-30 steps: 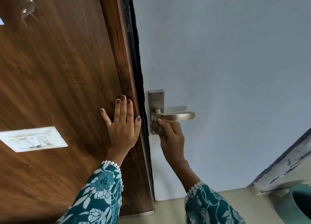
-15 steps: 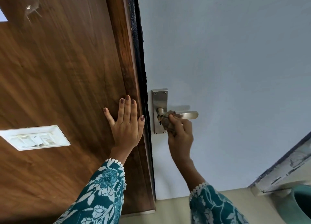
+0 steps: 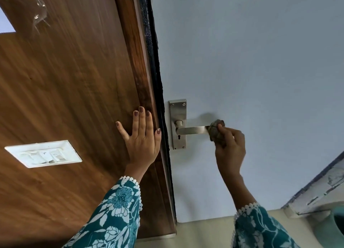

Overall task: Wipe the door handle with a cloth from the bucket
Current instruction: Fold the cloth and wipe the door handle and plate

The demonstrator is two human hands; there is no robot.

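One pale blue door [image 3: 260, 61] fills the right of the scene, beside one brown wood panel [image 3: 65, 80] at left carrying one white switch plate [image 3: 43, 153]. Two hands work here: the left hand [image 3: 142, 141] lies flat with fingers spread on the wood, holding nothing; the right hand [image 3: 229, 147] pinches one bunched dark cloth [image 3: 216, 129] against the far right tip of the single steel door handle [image 3: 191, 130].
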